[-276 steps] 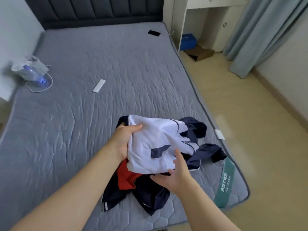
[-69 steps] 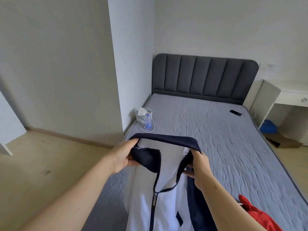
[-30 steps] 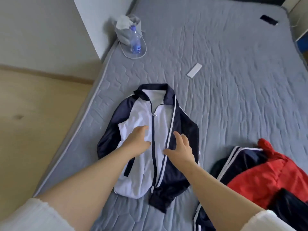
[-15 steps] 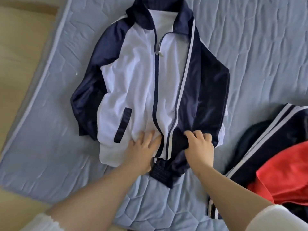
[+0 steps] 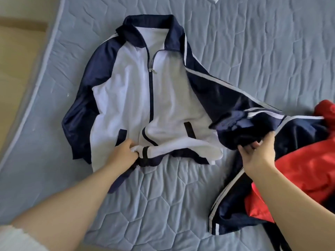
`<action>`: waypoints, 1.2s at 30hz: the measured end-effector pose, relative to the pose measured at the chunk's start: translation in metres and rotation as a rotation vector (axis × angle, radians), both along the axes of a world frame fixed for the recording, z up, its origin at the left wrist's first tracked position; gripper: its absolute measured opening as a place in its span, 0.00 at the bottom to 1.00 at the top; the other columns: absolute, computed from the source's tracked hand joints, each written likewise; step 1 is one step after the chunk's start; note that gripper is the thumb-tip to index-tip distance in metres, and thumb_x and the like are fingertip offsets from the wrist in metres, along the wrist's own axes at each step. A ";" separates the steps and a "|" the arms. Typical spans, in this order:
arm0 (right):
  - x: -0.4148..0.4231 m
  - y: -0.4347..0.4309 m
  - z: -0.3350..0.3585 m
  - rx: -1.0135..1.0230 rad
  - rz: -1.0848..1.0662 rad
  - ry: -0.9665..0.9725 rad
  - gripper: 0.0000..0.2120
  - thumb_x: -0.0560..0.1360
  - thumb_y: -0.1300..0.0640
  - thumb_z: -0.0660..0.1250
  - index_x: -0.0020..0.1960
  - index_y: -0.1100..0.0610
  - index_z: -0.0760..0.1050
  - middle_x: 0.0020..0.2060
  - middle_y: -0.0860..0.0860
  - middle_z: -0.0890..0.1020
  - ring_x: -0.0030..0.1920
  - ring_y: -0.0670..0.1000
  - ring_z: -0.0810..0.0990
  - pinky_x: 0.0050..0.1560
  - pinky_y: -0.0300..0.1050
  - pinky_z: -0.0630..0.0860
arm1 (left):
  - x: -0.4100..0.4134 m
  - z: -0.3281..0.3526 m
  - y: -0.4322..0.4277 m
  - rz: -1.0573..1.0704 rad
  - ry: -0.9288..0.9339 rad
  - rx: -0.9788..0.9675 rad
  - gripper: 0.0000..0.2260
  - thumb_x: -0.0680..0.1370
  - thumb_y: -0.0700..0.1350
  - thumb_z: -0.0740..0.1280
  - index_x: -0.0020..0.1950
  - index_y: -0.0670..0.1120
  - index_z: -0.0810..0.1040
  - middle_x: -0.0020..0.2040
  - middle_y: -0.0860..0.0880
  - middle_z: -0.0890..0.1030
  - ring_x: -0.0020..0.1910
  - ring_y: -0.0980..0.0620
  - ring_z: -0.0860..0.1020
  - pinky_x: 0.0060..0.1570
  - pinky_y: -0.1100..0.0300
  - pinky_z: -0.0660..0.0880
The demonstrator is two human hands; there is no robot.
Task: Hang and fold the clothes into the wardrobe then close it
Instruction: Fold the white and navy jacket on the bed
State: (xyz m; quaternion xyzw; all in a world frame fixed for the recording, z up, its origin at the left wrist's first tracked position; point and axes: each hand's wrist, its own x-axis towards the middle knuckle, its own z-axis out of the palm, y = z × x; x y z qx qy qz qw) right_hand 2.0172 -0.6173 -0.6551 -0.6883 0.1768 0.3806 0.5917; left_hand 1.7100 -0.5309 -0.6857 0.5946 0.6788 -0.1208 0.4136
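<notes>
A white-and-navy jacket (image 5: 168, 98) lies front-up on the grey quilted bed (image 5: 253, 42), zipped most of the way, collar away from the person. The left hand (image 5: 125, 151) pinches the bunched hem near the zip's bottom. The right hand (image 5: 259, 153), fingers curled, grips dark fabric at the end of the jacket's outstretched sleeve (image 5: 235, 105) (the striped one). Beside it lie a red garment (image 5: 299, 171) and navy striped clothing (image 5: 233, 214).

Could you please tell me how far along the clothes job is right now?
Done: the jacket lies front-up on the mattress. In hand: the left hand grips its hem; the right hand holds a navy sleeve out. Left: folding it, plus the red garment and striped navy garment; no wardrobe in view.
</notes>
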 end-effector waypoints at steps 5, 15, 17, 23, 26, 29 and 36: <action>-0.049 -0.025 -0.022 -0.128 0.265 0.338 0.20 0.77 0.47 0.60 0.65 0.55 0.71 0.51 0.51 0.81 0.50 0.50 0.79 0.51 0.45 0.73 | -0.010 0.000 -0.036 0.149 0.379 0.376 0.27 0.67 0.52 0.73 0.63 0.47 0.70 0.62 0.45 0.72 0.60 0.41 0.71 0.58 0.47 0.66; -0.075 -0.040 -0.037 -0.182 0.483 0.228 0.07 0.71 0.60 0.70 0.49 0.58 0.78 0.40 0.53 0.83 0.43 0.52 0.81 0.51 0.49 0.77 | -0.059 -0.003 -0.065 1.182 -0.558 -0.300 0.11 0.74 0.36 0.61 0.55 0.39 0.77 0.52 0.42 0.79 0.49 0.46 0.77 0.48 0.56 0.73; -0.069 -0.039 -0.029 -0.123 0.413 0.244 0.08 0.72 0.61 0.68 0.51 0.57 0.78 0.39 0.52 0.84 0.38 0.51 0.82 0.43 0.44 0.76 | -0.067 0.005 -0.067 1.098 -0.572 -0.446 0.08 0.74 0.39 0.65 0.50 0.41 0.81 0.47 0.44 0.83 0.48 0.47 0.80 0.46 0.55 0.74; -0.061 -0.060 -0.001 -0.242 0.407 0.372 0.18 0.72 0.52 0.70 0.59 0.59 0.76 0.49 0.57 0.83 0.46 0.58 0.82 0.47 0.53 0.79 | -0.054 0.025 -0.073 1.003 -0.558 -0.519 0.17 0.65 0.54 0.72 0.49 0.46 0.83 0.47 0.47 0.85 0.48 0.50 0.82 0.50 0.54 0.76; -0.059 -0.080 0.019 -0.332 0.519 0.460 0.18 0.68 0.46 0.72 0.49 0.60 0.78 0.36 0.58 0.84 0.32 0.57 0.84 0.28 0.47 0.79 | -0.051 0.035 -0.082 1.014 -0.550 -0.566 0.21 0.69 0.59 0.70 0.58 0.49 0.79 0.53 0.48 0.83 0.56 0.49 0.79 0.55 0.53 0.75; -0.056 -0.099 0.026 -0.491 0.740 0.367 0.22 0.64 0.49 0.76 0.49 0.65 0.78 0.34 0.60 0.83 0.34 0.60 0.84 0.36 0.52 0.81 | -0.052 0.047 -0.091 0.980 -0.418 -0.571 0.16 0.71 0.45 0.72 0.57 0.42 0.79 0.45 0.45 0.84 0.47 0.47 0.81 0.41 0.56 0.78; -0.048 -0.141 0.020 -0.871 0.836 -0.034 0.16 0.67 0.61 0.74 0.50 0.68 0.76 0.34 0.60 0.78 0.38 0.61 0.79 0.34 0.50 0.77 | -0.078 0.054 -0.115 0.622 0.106 -0.388 0.16 0.70 0.39 0.73 0.56 0.39 0.75 0.50 0.40 0.79 0.45 0.43 0.77 0.43 0.54 0.75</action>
